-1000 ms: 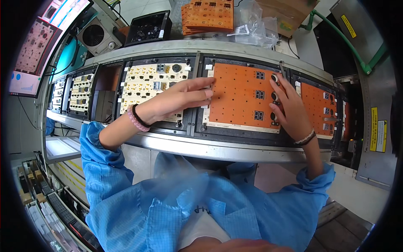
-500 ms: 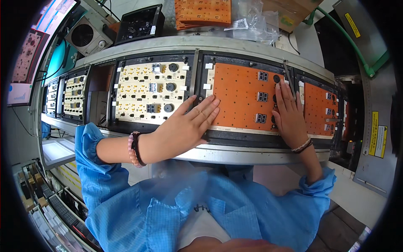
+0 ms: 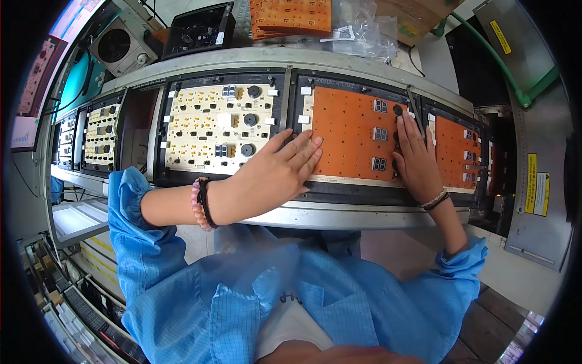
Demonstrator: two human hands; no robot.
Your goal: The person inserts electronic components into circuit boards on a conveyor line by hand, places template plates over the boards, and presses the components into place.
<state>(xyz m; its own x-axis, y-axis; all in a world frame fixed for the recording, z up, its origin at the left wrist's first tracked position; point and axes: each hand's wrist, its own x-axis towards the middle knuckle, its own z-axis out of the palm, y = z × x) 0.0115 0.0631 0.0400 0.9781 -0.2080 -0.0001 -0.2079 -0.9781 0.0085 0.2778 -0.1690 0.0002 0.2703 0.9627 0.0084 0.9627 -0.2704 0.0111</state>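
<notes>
An orange perforated panel [image 3: 345, 133] lies in a black frame [image 3: 364, 195] on the rail before me, with three two-digit displays [image 3: 380, 134] and black round parts along its right side. My left hand [image 3: 260, 173] lies flat, fingers stretched, with the fingertips on the panel's left edge. On the right edge rests my right hand [image 3: 418, 161], fingers extended upward over the round parts and partly hiding them. Neither hand grips anything. Left of the panel, a cream circuit board [image 3: 194, 130] in its own frame bears displays, black round parts and small yellow and black components; my left hand covers its lower right corner.
Another orange panel [image 3: 451, 148] sits in a frame on the right, and more cream boards [image 3: 100, 136] on the left. Behind the rail are a black bin [image 3: 197, 30], stacked orange boards [image 3: 291, 15] and clear plastic bags [image 3: 364, 30]. A grey metal cabinet [image 3: 515, 79] stands at right.
The whole view has shifted slightly, with the rail sitting a little higher. Both hands stay on the orange panel's edges, with hardly any movement relative to it.
</notes>
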